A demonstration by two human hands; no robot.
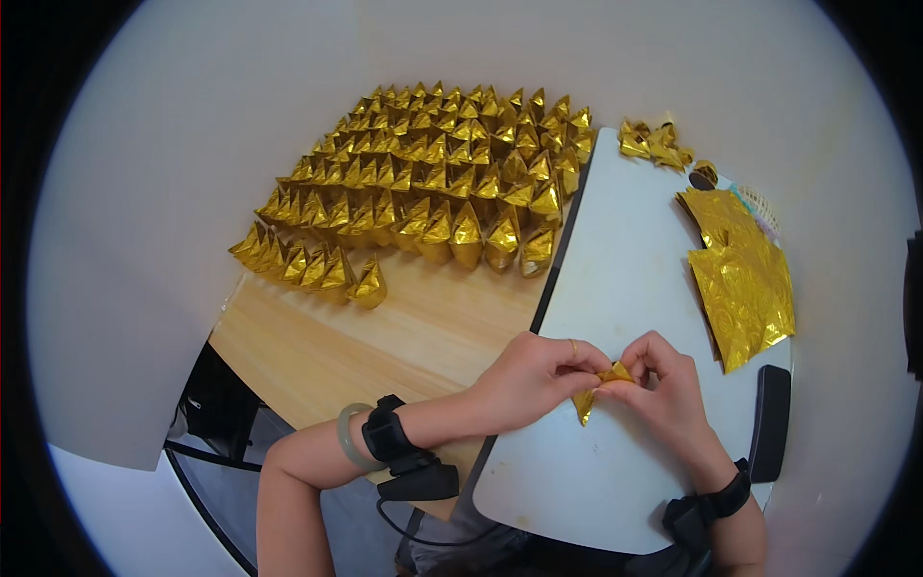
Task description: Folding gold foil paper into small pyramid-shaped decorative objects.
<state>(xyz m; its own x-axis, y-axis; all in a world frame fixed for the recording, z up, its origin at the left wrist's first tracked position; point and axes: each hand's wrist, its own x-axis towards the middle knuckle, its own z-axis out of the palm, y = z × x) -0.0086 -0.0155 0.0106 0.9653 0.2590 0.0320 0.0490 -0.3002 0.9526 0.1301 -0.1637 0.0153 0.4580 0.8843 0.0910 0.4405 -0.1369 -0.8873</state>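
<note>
Forearms [300,490] reach the white board [625,250], where left hand [529,385] and right hand [668,389] pinch a half-folded foil piece [584,406]. Gold shapes [423,178] left of the board look finished; flat sheets [745,298] along its right side seem unused. Board surface lies open beyond the hands, its left edge beneath the left hand.

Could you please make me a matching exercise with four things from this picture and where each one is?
Things
1. rows of folded gold foil pieces
2. patterned gold foil sheets
3. pale bangle
4. small gold foil piece with a pointed tail

Places
A. around the left forearm
B. between the left hand and the right hand
C. on the wooden tabletop
D. along the right side of the white worktop

Pairs: 1-C, 2-D, 3-A, 4-B
</note>
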